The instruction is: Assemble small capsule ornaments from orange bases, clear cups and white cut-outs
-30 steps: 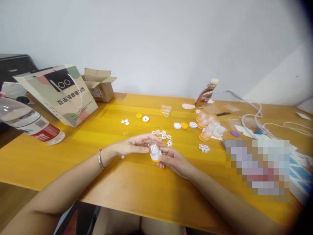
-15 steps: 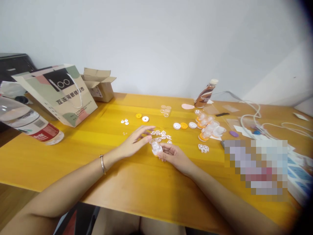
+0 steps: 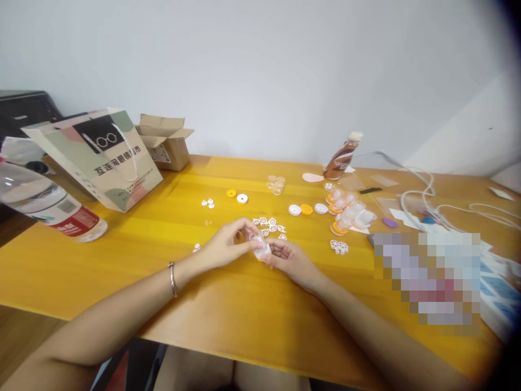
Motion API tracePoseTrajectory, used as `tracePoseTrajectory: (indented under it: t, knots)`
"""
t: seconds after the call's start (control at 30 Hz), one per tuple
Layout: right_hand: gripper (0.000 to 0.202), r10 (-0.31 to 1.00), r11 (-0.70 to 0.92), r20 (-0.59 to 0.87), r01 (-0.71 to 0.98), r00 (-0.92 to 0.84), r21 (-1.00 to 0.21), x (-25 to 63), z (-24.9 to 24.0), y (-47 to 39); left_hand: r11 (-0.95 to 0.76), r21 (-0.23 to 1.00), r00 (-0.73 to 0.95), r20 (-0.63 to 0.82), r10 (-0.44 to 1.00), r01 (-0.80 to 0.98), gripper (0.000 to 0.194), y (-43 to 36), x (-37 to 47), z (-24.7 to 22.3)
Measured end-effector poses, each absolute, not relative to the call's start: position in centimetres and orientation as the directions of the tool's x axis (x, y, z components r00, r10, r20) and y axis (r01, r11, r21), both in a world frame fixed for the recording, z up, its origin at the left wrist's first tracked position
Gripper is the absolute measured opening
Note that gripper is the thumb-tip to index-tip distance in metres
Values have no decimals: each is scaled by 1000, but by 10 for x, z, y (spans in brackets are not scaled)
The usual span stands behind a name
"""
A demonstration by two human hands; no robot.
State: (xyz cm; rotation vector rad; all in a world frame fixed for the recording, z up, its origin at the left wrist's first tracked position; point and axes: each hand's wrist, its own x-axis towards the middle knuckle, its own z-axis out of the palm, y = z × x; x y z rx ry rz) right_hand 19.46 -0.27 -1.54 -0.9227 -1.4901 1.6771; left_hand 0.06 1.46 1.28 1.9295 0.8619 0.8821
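Observation:
A small clear plastic container with a whitish inside (image 3: 261,250) is held low over the table between both hands. My right hand (image 3: 292,262) grips its right side, thumb in front and fingers curled behind. My left hand (image 3: 228,241) has its thumb and fingers closed on the upper left of the container, hiding part of it. Just beyond the hands lie several white spoked plastic pieces (image 3: 272,228). A small group of white round parts (image 3: 208,203) and some tiny clear rings (image 3: 208,222) rest past my left hand.
Yellow and white discs (image 3: 306,209), clear cups (image 3: 276,184) and clear assembled containers with orange bases (image 3: 344,209) stand farther back. A coffee bottle (image 3: 341,158), white cables (image 3: 419,190) and a pixelated area lie right. At left are a paper bag (image 3: 118,163), cardboard box (image 3: 173,144) and large water bottle (image 3: 73,217).
My left hand has come down and inward, its fingers closing on the top of the clear container. My right hand keeps its grip in nearly the same place.

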Motion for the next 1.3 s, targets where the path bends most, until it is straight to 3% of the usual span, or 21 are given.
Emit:
tracePoseTrajectory:
  t: [0.07, 0.13, 0.23, 0.33, 0.43, 0.5, 0.57, 0.67, 0.77, 0.83, 0.93, 1.03, 1.1, 1.2, 1.3]
  knots:
    - [29, 860, -106, -65, -54, -506, -993, 195, -15, -3, -413, 903, 639, 252, 727, 114, 22, 16, -1, 14]
    - [31, 865, -113, -60, -78, -498, -991, 195, -15, -3, -396, 918, 683, 285, 672, 6, 31, 17, -2, 15]
    - [30, 880, -108, -52, -93, -473, -990, 194, -14, -3, -389, 918, 591, 272, 759, 77, 45, 16, -1, 13]
    - [27, 876, -107, -56, -79, -479, -991, 194, -15, -3, -380, 906, 525, 234, 818, 188, 33, 15, 0, 10]
    - [27, 875, -110, -58, -79, -481, -991, 195, -16, -2, -399, 912, 640, 252, 726, 93, 23, 16, -2, 11]
    - [28, 886, -102, -51, -87, -461, -991, 195, -16, -2, -403, 915, 681, 281, 676, 22, 37, 17, -3, 13]
    - [29, 893, -90, -40, -92, -449, -992, 194, -16, -2, -414, 908, 632, 282, 722, 67, 49, 16, -2, 13]
    - [28, 883, -92, -48, -71, -467, -993, 193, -16, -2, -402, 889, 538, 233, 810, 219, 33, 14, 0, 12]
    - [25, 862, -116, -76, -50, -501, -992, 195, -17, -3, -412, 896, 635, 224, 739, 164, 20, 12, 1, 16]
    - [26, 857, -124, -75, -62, -510, -990, 196, -16, -4, -427, 901, 686, 263, 678, 77, 31, 10, 1, 19]
    - [27, 870, -101, -48, -81, -491, -992, 195, -15, -5, -428, 895, 591, 279, 757, 125, 54, 8, 2, 18]
    - [27, 875, -88, -44, -70, -482, -994, 194, -16, -5, -397, 885, 517, 227, 825, 245, 33, 9, 3, 14]
    - [26, 861, -123, -77, -59, -504, -991, 195, -17, -4, -401, 896, 608, 213, 764, 190, 21, 11, 1, 14]
    - [28, 843, -170, -92, -102, -530, -980, 197, -18, -3, -402, 915, 739, 241, 630, 44, 38, 14, -3, 17]
    - [28, 867, -127, -52, -119, -496, -985, 196, -18, -3, -416, 898, 636, 238, 734, 143, 49, 13, -4, 19]
